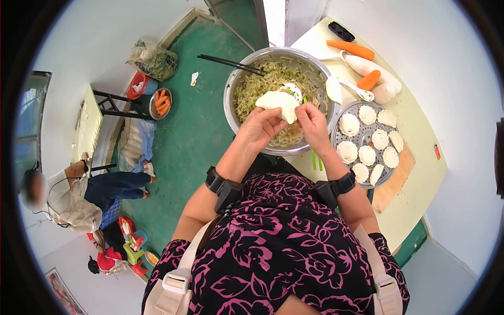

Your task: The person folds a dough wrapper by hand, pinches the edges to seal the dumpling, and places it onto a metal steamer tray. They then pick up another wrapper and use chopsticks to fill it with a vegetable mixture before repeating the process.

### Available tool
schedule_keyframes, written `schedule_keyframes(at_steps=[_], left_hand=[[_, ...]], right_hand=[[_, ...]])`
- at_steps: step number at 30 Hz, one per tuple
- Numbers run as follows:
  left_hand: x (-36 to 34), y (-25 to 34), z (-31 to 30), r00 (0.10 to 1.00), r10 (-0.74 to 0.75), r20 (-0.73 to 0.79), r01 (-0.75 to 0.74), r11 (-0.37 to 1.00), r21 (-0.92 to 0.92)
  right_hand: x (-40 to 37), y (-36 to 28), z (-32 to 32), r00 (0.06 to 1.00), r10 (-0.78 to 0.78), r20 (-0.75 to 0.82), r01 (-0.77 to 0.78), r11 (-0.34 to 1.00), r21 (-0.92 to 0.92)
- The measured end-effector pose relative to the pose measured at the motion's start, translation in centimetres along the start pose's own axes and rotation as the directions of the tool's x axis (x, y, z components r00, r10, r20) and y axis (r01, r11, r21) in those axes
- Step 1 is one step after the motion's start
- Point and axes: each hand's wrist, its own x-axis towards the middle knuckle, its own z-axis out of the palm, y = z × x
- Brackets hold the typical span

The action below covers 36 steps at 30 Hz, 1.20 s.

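Dumpling (274, 102): in our hands, above the mixing bowl (228, 105) at the table's (426, 170) left edge.
Left grip (258, 127): we grasp its near side.
Right grip (313, 126): we pinch its right corner.
Perforated tray (362, 139): holds shaped dumplings (347, 152), toward the table's near edge.

I can read no words, numbers or brands from here; any print on the plastic bag (153, 59) at far left is too small.

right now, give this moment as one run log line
left hand: holding folded dumpling; right hand: pinching its edge; below: shredded filling in metal bowl; beside it: dumplings on perforated tray
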Motion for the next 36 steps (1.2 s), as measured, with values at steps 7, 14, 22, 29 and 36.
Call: schedule_keyframes(at_steps=[7, 14, 22, 29, 36], left_hand=[[-0.2, 0.7, 1.0, 0.999, 0.026, -0.037, -0.024, 0.999, 0.040], [0.7, 0.4, 0.7, 0.983, 0.098, -0.153, -0.082, 0.991, 0.110], [0.6, 0.9, 0.4, 0.996, -0.004, -0.090, 0.000, 0.999, -0.043], [0.6, 0.5, 0.1, 0.997, -0.066, -0.048, 0.066, 0.998, -0.002], [0.4, 0.3, 0.3, 0.997, -0.032, -0.071, 0.037, 0.998, 0.059]], right_hand=[[0.0, -0.8, 0.2, 0.994, -0.110, 0.017, 0.112, 0.971, -0.210], [-0.3, -1.2, 0.5, 0.971, -0.237, 0.016, 0.223, 0.886, -0.406], [0.1, -0.6, -0.8, 0.989, -0.137, -0.062, 0.119, 0.965, -0.233], [0.1, -0.2, -0.2, 0.994, -0.092, 0.055, 0.098, 0.987, -0.124], [0.2, -0.4, 0.3, 0.992, -0.123, 0.033, 0.127, 0.961, -0.245]])
